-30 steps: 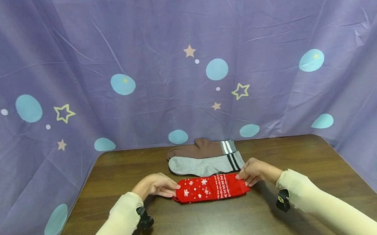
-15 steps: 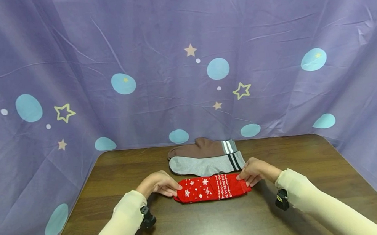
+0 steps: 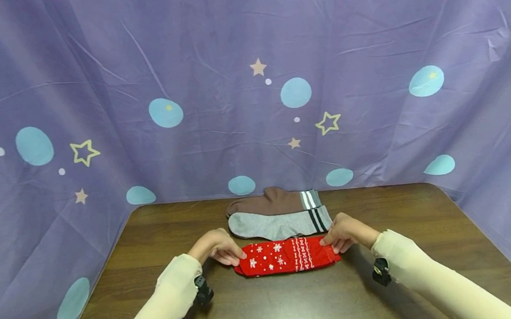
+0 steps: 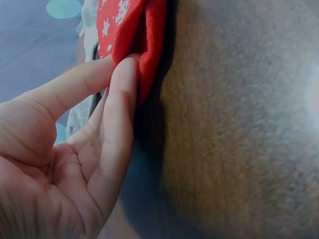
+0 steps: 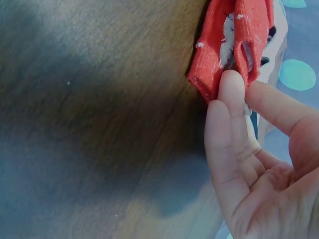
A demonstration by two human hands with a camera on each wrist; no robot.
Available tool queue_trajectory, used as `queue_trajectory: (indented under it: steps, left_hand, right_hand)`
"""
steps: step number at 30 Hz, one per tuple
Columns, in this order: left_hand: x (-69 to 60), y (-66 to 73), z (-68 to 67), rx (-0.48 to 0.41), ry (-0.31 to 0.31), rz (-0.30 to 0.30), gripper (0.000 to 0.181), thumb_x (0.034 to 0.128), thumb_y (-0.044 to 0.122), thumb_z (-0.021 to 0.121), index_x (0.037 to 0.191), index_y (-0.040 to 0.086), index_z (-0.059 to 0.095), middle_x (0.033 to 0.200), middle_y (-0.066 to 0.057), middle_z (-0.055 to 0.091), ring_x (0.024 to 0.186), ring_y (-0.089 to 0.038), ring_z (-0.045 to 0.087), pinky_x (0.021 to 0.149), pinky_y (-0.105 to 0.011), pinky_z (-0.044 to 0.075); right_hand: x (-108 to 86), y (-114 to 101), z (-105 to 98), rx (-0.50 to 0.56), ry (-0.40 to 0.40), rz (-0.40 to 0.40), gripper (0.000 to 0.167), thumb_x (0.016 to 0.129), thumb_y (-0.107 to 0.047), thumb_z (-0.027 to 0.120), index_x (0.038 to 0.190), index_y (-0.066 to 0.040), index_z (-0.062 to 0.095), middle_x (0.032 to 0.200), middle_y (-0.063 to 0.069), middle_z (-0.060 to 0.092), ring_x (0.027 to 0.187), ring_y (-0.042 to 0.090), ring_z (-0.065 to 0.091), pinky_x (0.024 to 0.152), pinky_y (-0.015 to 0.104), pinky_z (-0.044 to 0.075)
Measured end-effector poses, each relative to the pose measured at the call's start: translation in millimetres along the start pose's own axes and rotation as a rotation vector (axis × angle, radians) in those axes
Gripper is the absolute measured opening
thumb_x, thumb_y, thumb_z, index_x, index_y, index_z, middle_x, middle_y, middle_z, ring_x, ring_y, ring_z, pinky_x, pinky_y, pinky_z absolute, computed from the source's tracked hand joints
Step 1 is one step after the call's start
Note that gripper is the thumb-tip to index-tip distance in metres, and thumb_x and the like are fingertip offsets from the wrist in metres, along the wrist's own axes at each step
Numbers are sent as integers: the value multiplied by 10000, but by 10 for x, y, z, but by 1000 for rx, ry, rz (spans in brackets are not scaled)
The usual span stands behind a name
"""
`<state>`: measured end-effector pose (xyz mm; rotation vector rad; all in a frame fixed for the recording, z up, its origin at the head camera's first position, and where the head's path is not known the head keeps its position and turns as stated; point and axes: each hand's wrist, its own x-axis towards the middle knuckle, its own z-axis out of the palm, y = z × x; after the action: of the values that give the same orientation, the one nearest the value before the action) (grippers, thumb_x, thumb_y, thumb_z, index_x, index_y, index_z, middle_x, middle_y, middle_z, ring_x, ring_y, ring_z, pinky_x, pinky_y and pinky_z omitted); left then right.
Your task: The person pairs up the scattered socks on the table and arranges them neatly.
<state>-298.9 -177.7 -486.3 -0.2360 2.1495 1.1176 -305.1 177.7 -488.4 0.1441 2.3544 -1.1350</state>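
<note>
A red sock (image 3: 289, 256) with white snowflakes and a patterned band lies flat across the table. My left hand (image 3: 220, 247) pinches its toe end between thumb and fingers. In the left wrist view, the fingertips (image 4: 127, 67) sit between two red layers, with the thumb on the upper one. At the cuff end, my right hand (image 3: 346, 232) pinches the upper red layer. The right wrist view shows a fingertip (image 5: 232, 84) under that layer and the lower layer (image 5: 207, 69) beneath. Just behind lies a grey sock (image 3: 273, 223) with two black stripes.
A brown sock (image 3: 265, 204) with a grey, white-striped cuff lies behind the grey one, near the far edge. The wooden table (image 3: 271, 308) ends at a purple curtain (image 3: 228, 79) with stars and dots. Black wrist cameras (image 3: 204, 291) hang below both sleeves.
My left wrist has shifted slightly right and up, toward the red sock's toe. The socks lie nearly where they were, and my right hand has hardly moved.
</note>
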Motion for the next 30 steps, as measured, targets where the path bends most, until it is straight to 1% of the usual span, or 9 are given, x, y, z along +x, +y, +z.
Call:
queue_trajectory:
  steps: [5, 11, 15, 18, 22, 30]
  left_hand:
    - [-20, 76, 0, 82, 5, -10, 85, 820, 61, 822, 797, 19, 752, 573, -16, 678, 507, -51, 639, 520, -158, 557]
    - [-13, 140, 23, 130, 16, -33, 125, 826, 56, 815, 734, 27, 736, 557, -2, 665, 488, -45, 624, 494, -148, 534]
    - [11, 134, 62, 139, 31, -44, 161, 832, 38, 806, 698, 35, 717, 546, -2, 651, 479, -50, 612, 489, -151, 531]
    - [16, 131, 84, 132, 47, -41, 176, 827, 23, 804, 687, 32, 697, 539, -7, 642, 476, -58, 607, 488, -157, 532]
    - [26, 115, 99, 135, 61, -40, 187, 830, 12, 793, 672, 38, 694, 530, -4, 632, 465, -52, 591, 470, -146, 513]
    - [25, 123, 107, 146, 56, -47, 266, 847, 25, 780, 619, 72, 652, 520, 16, 616, 456, -30, 571, 473, -126, 497]
  right_hand:
    - [-20, -19, -12, -49, 23, -17, 283, 784, -120, 881, 699, -57, 618, 516, 33, 618, 473, 121, 625, 535, 336, 610]
    - [-38, -35, -11, -107, 53, -39, 310, 775, -149, 897, 682, -61, 614, 528, 37, 641, 479, 126, 627, 502, 318, 589]
    - [-18, -9, 18, -113, 61, -35, 328, 780, -154, 896, 675, -69, 597, 533, 37, 646, 482, 127, 629, 503, 316, 591]
    - [-8, 6, 34, -128, 73, -39, 345, 778, -156, 898, 665, -74, 583, 531, 39, 644, 478, 131, 628, 500, 319, 593]
    - [-3, 2, 53, -144, 86, -58, 354, 778, -155, 898, 670, -72, 572, 536, 49, 649, 482, 142, 634, 507, 335, 599]
    - [-28, -44, 50, -182, 98, -56, 291, 772, -161, 903, 697, -4, 669, 569, 78, 676, 504, 158, 649, 546, 363, 619]
